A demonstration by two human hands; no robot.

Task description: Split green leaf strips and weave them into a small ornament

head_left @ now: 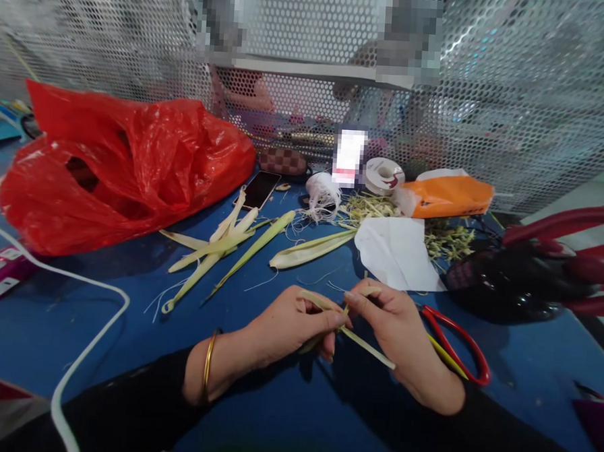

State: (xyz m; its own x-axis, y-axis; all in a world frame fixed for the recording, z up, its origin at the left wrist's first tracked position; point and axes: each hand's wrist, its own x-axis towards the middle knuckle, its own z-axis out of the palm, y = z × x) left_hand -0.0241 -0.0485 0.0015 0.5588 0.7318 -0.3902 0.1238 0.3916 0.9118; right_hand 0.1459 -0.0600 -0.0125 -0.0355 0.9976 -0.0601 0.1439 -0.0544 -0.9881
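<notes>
Both my hands meet over the blue table (252, 399), near its front edge. My left hand (286, 326), with a gold bangle on the wrist, pinches one end of a pale green leaf strip (371, 350). My right hand (402, 336) grips the same strip from the other side, and its loose end sticks out below my fingers. Red-handled scissors (458, 342) lie just right of my right hand. Several more leaf strips (230, 246) lie spread on the table beyond my hands.
A big red plastic bag (123, 163) sits at the left, a white cable (87, 350) runs in front of it. A phone (261, 189), white thread (324, 193), a tape roll (383, 175), an orange packet (448, 195), white paper (396, 251) and a dark bag (522, 278) stand behind. Mesh screen at back; people sit beyond it.
</notes>
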